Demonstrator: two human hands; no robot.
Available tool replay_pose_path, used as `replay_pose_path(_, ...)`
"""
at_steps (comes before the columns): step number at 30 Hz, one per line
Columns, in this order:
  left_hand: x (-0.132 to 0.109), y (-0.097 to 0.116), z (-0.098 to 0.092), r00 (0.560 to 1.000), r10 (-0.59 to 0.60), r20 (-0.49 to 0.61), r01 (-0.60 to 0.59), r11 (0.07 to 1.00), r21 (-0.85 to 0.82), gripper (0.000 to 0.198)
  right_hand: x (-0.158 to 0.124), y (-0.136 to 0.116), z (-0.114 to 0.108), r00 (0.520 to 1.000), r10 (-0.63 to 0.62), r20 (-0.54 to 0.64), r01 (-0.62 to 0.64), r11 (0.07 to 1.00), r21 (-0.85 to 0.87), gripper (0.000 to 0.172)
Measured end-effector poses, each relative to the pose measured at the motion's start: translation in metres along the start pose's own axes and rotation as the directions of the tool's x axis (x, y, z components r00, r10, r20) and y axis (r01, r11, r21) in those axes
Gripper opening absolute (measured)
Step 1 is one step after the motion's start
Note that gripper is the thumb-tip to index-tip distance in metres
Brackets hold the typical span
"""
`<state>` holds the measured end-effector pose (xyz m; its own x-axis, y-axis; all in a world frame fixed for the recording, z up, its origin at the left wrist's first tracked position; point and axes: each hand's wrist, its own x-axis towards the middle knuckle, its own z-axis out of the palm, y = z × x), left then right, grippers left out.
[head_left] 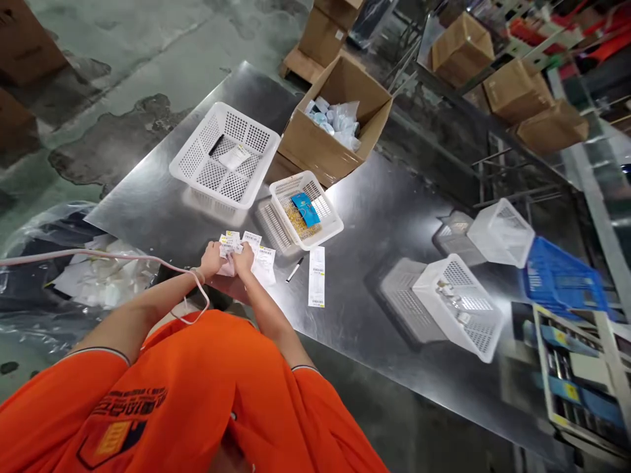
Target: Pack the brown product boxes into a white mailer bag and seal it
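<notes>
At the near edge of the metal table, my left hand (211, 259) is closed on a small bunch of printed paper labels (229, 243). My right hand (243, 260) grips the same bunch from the other side, its fingers partly hidden. More printed labels (265, 261) lie on the table just right of my right hand. Farther right are a slim marker pen (294, 270) and a strip of labels (317, 277), both flat on the metal. A cord runs to a band at my left wrist.
Beyond my hands stand a large white basket (185, 164) and a smaller one (329, 230) holding a blue packet. Behind is an open carton (315, 154) of wrapped items. White baskets (456, 309) and a blue crate (564, 276) sit right. A plastic-lined bin (113, 279) of paper scraps is left.
</notes>
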<state>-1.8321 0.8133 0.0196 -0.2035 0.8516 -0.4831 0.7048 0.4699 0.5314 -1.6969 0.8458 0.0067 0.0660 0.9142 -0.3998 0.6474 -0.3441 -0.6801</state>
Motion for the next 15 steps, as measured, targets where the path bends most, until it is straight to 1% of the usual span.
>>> replay_pose_path(2, 0.003, -0.002, -0.006, 1.0, 0.0, -0.012, 0.0, 1.0, -0.026, 0.057, 0.0, -0.001, -0.006, 0.998, 0.061, 0.01, -0.062, 0.995, 0.077, 0.029)
replay_pose_path(4, 0.007, -0.004, -0.014, 0.998, -0.013, -0.065, 0.008, 0.997, -0.075, 0.077, 0.0, -0.002, -0.014, 0.995, 0.097, -0.012, -0.093, 0.975, 0.202, 0.029)
replay_pose_path(5, 0.009, -0.004, -0.018, 0.996, -0.027, -0.091, 0.013, 0.989, -0.146, 0.088, 0.0, -0.002, -0.019, 0.994, 0.112, -0.013, -0.103, 0.948, 0.3, 0.03)
replay_pose_path(6, 0.012, -0.004, -0.022, 0.995, -0.038, -0.091, 0.013, 0.966, -0.26, 0.094, -0.001, -0.001, -0.024, 0.993, 0.117, 0.003, -0.108, 0.907, 0.406, 0.032)
replay_pose_path(7, 0.013, -0.004, -0.025, 0.998, -0.041, -0.045, 0.019, 0.911, -0.411, 0.096, -0.002, -0.001, -0.028, 0.994, 0.103, 0.035, -0.107, 0.858, 0.503, 0.035)
replay_pose_path(8, 0.014, -0.003, -0.027, 0.999, -0.024, 0.038, 0.041, 0.824, -0.565, 0.094, -0.003, 0.0, -0.032, 0.995, 0.073, 0.071, -0.1, 0.813, 0.574, 0.036)
replay_pose_path(9, 0.014, -0.002, -0.028, 0.991, 0.017, 0.134, 0.081, 0.723, -0.686, 0.087, -0.004, 0.0, -0.035, 0.995, 0.035, 0.097, -0.087, 0.781, 0.618, 0.036)
replay_pose_path(10, 0.013, 0.0, -0.028, 0.974, 0.061, 0.22, 0.132, 0.634, -0.762, 0.08, -0.005, 0.001, -0.037, 0.995, 0.004, 0.103, -0.069, 0.769, 0.636, 0.035)
replay_pose_path(11, 0.012, 0.001, -0.028, 0.956, 0.092, 0.277, 0.179, 0.567, -0.804, 0.072, -0.006, 0.002, -0.039, 0.996, -0.009, 0.086, -0.048, 0.773, 0.632, 0.03)
replay_pose_path(12, 0.01, 0.003, -0.027, 0.948, 0.099, 0.303, 0.209, 0.523, -0.826, 0.066, -0.007, 0.003, -0.041, 0.999, -0.005, 0.054, -0.03, 0.79, 0.612, 0.023)
replay_pose_path(13, 0.007, 0.005, -0.026, 0.948, 0.091, 0.306, 0.222, 0.501, -0.837, 0.06, -0.008, 0.004, -0.043, 1.0, 0.008, 0.017, -0.016, 0.809, 0.587, 0.019)
replay_pose_path(15, 0.004, 0.008, -0.026, 0.951, 0.067, 0.302, 0.239, 0.46, -0.855, 0.051, -0.007, 0.006, -0.047, 0.998, 0.032, -0.05, 0.001, 0.835, 0.55, 0.023)
